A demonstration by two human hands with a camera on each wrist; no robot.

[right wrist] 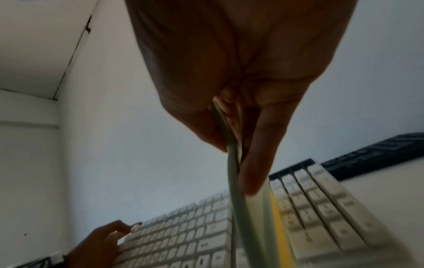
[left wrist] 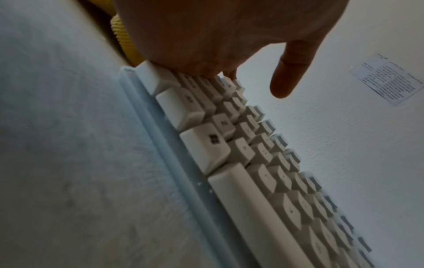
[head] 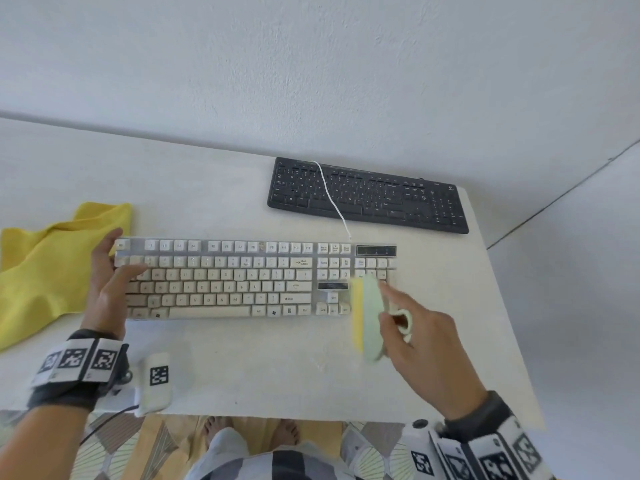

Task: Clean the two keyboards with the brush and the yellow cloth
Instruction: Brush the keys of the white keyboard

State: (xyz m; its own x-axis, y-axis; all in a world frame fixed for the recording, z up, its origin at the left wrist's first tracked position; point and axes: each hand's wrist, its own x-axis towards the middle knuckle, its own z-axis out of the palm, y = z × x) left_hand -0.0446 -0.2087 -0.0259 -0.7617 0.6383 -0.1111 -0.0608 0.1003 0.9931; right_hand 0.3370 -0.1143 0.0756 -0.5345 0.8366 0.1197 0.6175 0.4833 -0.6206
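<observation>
A white keyboard (head: pixel 242 278) lies across the middle of the table (head: pixel 259 375). My left hand (head: pixel 110 271) rests on its left end, fingers straight along the edge and thumb on the keys; the left wrist view shows the palm (left wrist: pixel 206 45) on the corner keys (left wrist: pixel 179 105). My right hand (head: pixel 419 341) grips a pale green brush (head: pixel 370 317) with yellow bristles, blurred, over the number pad; in the right wrist view the brush (right wrist: pixel 250 217) is pinched between thumb and fingers. The yellow cloth (head: pixel 45 265) lies crumpled at the left. The black keyboard (head: pixel 367 195) sits at the back right.
A thin white cable (head: pixel 329 195) runs from the white keyboard over the black one. The table's right edge (head: pixel 502 306) and front edge are close. A wall rises right behind the table. My feet show below the front edge.
</observation>
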